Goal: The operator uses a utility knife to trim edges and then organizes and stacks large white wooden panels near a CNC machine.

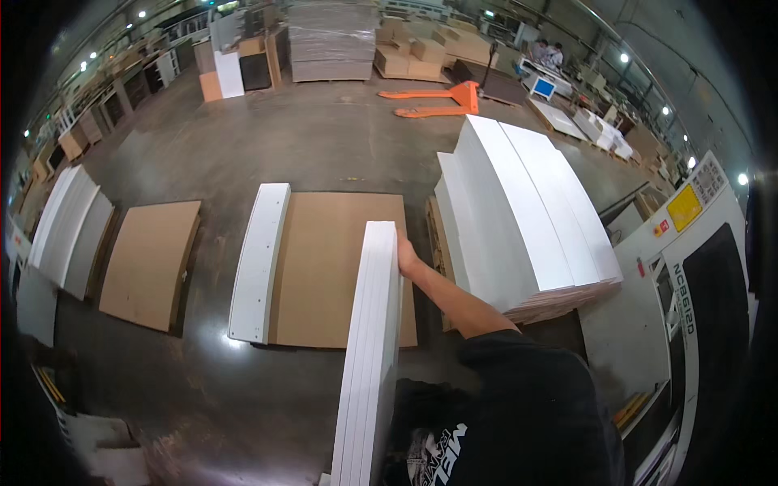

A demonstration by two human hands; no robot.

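Observation:
My right hand (408, 257) is wrapped round the far end of a bundle of long white panels (369, 348), pressed together with their narrow edges facing up. The bundle runs from the middle of the view down to the lower edge, where its near end is cut off. My left hand does not show. Beyond the bundle, a brown cardboard sheet (324, 267) covers a low stack on the floor. Along its left side lies a white panel (261, 263) with small holes near its edges.
A tall stack of white panels (519, 211) stands on a pallet to the right, beside a white machine (632, 340). At left are another cardboard-topped stack (150, 259) and more white panels (69, 231). An orange pallet jack (438, 101) and people (547, 55) are farther off.

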